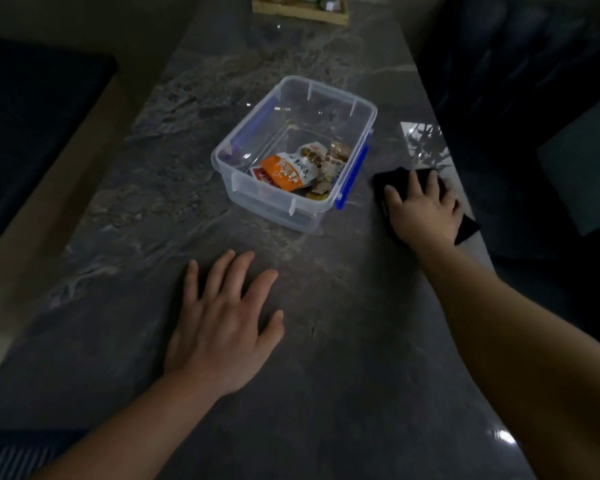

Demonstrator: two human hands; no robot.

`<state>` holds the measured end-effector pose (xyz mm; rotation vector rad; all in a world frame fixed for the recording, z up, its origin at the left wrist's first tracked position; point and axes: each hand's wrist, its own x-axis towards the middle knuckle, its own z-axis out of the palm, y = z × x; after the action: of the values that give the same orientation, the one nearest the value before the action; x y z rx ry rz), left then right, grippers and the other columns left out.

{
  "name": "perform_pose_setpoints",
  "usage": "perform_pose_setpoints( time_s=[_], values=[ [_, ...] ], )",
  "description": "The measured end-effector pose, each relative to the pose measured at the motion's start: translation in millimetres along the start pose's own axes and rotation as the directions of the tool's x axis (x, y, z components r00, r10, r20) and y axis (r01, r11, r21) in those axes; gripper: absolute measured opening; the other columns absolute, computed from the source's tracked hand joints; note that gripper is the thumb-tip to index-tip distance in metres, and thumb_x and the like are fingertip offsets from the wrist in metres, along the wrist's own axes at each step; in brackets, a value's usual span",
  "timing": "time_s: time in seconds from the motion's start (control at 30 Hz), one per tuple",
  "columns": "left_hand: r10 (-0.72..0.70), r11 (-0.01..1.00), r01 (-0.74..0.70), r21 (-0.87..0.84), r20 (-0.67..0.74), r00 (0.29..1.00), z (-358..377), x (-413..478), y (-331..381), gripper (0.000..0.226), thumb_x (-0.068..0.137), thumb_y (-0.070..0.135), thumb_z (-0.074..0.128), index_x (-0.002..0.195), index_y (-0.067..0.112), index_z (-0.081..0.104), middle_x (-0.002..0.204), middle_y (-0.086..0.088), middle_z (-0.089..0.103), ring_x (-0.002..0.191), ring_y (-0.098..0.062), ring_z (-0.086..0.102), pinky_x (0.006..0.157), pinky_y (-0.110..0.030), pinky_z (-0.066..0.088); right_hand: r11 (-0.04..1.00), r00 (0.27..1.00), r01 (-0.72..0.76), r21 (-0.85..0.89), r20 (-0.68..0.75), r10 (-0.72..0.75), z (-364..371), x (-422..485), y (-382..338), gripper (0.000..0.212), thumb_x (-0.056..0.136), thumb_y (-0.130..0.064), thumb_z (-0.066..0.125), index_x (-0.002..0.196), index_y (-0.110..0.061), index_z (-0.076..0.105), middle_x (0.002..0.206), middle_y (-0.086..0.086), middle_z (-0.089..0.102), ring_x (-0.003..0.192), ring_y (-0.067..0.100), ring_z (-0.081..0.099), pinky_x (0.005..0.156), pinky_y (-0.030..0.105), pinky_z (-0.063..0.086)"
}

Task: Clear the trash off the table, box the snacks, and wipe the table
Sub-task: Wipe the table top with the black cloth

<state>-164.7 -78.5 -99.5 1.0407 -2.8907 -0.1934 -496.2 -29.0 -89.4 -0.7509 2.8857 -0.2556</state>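
Note:
A clear plastic box (pixel 246 140) with blue side clips stands open in the middle of the dark marble table (pixel 361 341). Inside it lie several snack packets (pixel 291 169), one orange and white. To the right of the box, near the table's right edge, my right hand (pixel 425 209) presses flat on a black cloth (pixel 390 180), which sticks out in front of the fingers and behind the wrist. My left hand (pixel 222 323) rests palm down on the bare table in front of the box, fingers spread, holding nothing.
A wooden tray (pixel 302 13) with packets stands at the table's far end. Dark sofas (pixel 520 81) flank the table on both sides, with tan floor (pixel 49 188) on the left. A bright window reflection (pixel 425 143) lies beyond the cloth.

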Motion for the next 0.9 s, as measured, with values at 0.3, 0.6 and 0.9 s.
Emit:
perform_pose_setpoints(
  time_s=[0.3, 0.6, 0.9],
  values=[
    [0.014, 1.000, -0.015, 0.021, 0.034, 0.999, -5.6, 1.9, 1.6, 0.058, 0.086, 0.056, 0.035, 0.138, 0.032, 0.043, 0.153, -0.009, 0.039, 0.145, -0.030, 0.027, 0.114, -0.066, 0.019, 0.865, 0.870, 0.493, -0.094, 0.058, -0.490, 10.2, -107.4, 60.2, 0.064, 0.098, -0.072, 0.017, 0.156, -0.048, 0.008, 0.169, -0.011, 0.001, 0.155, 0.019, -0.004, 0.123, 0.047, 0.001],
    [0.033, 0.999, -0.034, 0.040, 0.047, 0.998, -8.5, 1.3, 4.2, 0.058, 0.089, 0.058, 0.024, 0.147, 0.049, 0.024, 0.159, -0.007, 0.031, 0.147, -0.031, 0.021, 0.114, -0.069, 0.016, 0.961, 0.965, 0.255, -0.106, -0.040, -0.260, 21.3, -184.2, 42.0, 0.068, 0.099, -0.068, 0.017, 0.159, -0.038, 0.011, 0.170, -0.002, 0.001, 0.156, 0.031, -0.001, 0.124, 0.051, -0.001],
    [-0.049, 0.999, 0.049, 0.020, 0.042, 0.998, 0.1, 13.3, 32.9, 0.065, 0.085, 0.069, 0.017, 0.146, 0.047, 0.022, 0.157, -0.016, 0.025, 0.148, -0.035, 0.013, 0.112, -0.074, 0.010, 0.994, 0.994, -0.106, -0.025, 0.005, 0.106, -7.2, -83.4, 71.6, 0.072, 0.097, -0.068, 0.019, 0.160, -0.034, 0.014, 0.170, 0.001, 0.003, 0.155, 0.034, 0.001, 0.123, 0.057, 0.005]
  ],
)
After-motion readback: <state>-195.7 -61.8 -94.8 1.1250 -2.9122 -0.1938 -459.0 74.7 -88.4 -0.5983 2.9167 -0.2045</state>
